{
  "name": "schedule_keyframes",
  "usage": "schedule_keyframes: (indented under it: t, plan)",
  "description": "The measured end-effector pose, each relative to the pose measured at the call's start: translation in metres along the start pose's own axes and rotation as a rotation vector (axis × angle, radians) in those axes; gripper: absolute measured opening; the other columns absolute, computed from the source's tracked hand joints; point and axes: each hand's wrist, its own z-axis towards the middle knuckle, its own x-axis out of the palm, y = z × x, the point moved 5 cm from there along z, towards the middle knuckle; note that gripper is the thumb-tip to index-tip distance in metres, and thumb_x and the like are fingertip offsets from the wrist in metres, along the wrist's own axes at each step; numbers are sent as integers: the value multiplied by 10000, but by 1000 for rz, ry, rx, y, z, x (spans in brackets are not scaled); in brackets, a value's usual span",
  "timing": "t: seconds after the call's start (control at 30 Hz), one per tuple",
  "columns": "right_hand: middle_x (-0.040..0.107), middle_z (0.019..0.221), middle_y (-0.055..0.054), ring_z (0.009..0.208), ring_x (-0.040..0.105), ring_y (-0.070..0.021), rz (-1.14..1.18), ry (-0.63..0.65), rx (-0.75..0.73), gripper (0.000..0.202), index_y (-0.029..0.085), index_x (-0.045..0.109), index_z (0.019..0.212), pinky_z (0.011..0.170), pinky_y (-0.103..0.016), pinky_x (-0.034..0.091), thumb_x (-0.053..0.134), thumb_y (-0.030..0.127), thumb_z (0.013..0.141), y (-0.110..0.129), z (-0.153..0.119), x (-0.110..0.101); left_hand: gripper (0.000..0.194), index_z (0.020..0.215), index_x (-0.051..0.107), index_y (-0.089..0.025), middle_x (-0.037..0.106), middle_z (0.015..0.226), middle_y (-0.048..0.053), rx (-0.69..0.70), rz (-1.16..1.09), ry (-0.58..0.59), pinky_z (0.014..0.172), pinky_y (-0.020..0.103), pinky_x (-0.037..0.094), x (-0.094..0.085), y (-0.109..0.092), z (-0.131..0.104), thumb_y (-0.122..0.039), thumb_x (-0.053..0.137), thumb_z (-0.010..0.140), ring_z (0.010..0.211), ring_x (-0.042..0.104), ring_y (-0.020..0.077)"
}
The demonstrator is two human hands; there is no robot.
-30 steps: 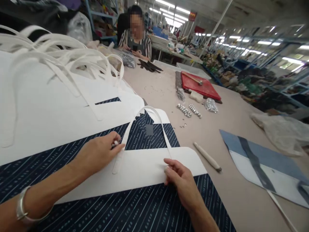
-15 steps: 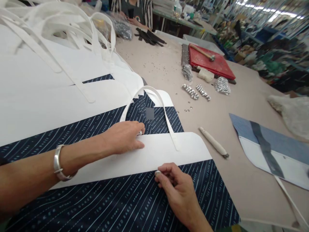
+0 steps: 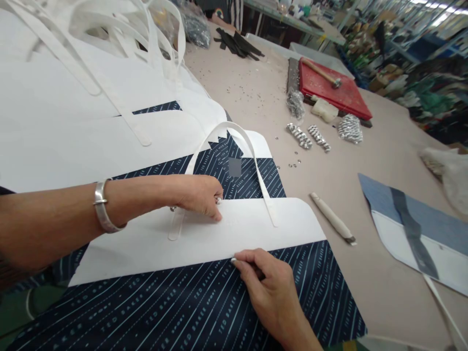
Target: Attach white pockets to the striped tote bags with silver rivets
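A white panel band (image 3: 127,248) lies across navy printed fabric (image 3: 204,292) in front of me. My left hand (image 3: 201,195) rests over the band's upper edge, fingers curled, with a small silvery piece (image 3: 218,200) showing between them. Under its wrist side lies one end of a white strap handle (image 3: 237,127); the other end rests on the band to the right. My right hand (image 3: 268,287) is closed in a pinch at the band's lower edge. A tiny whitish spot shows at its fingertips, too small to name.
White panels with looped straps (image 3: 120,29) are piled at left. Beyond are a hammer (image 3: 321,73) on a red pad (image 3: 343,100), wrapped metal pieces (image 3: 300,135) and loose rings. A tan stick-like tool (image 3: 331,217) and a blue-and-white panel (image 3: 387,229) lie right.
The view has shifted, and things appear further right. My left hand has tilted and the strap's left end now shows beneath it. My right hand remains near the band's lower edge.
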Motion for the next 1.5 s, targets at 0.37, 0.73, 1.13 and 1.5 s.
schedule_keyframes:
  t: [0.37, 0.73, 1.13, 1.5]
  plan:
    - [708, 769, -20, 670, 637, -158, -56, 38, -34, 128, 216, 715, 858, 669, -261, 484, 590, 229, 881, 6, 2, 3, 338, 788, 663, -195, 686, 796, 30, 21, -60, 42, 558, 281, 426, 9, -5, 1, -382, 768, 527, 702, 619, 220]
    - [691, 764, 15, 665, 616, -124, -52, 20, -45, 98, 223, 693, 832, 672, -236, 465, 607, 179, 853, 3, 3, 2, 328, 801, 656, -201, 596, 608, -24, 42, -397, 534, 435, 234, 333, 27, -13, -5, -322, 780, 522, 465, 449, 111]
    - [625, 648, 25, 536, 531, -96, -68, -12, -11, 122, 201, 609, 717, 560, -208, 415, 625, 219, 837, 0, 3, 3, 251, 501, 470, -208, 303, 375, -88, 71, -436, 658, 375, 234, 146, 44, -17, 1, -242, 716, 536, 361, 221, 76]
    - [622, 628, 22, 522, 549, -103, -92, -63, 4, 161, 201, 555, 682, 519, -200, 405, 618, 201, 829, 0, 10, 5, 180, 532, 543, -182, 382, 398, -75, 104, -474, 510, 353, 229, 197, 44, -23, -4, -248, 709, 523, 363, 294, 83]
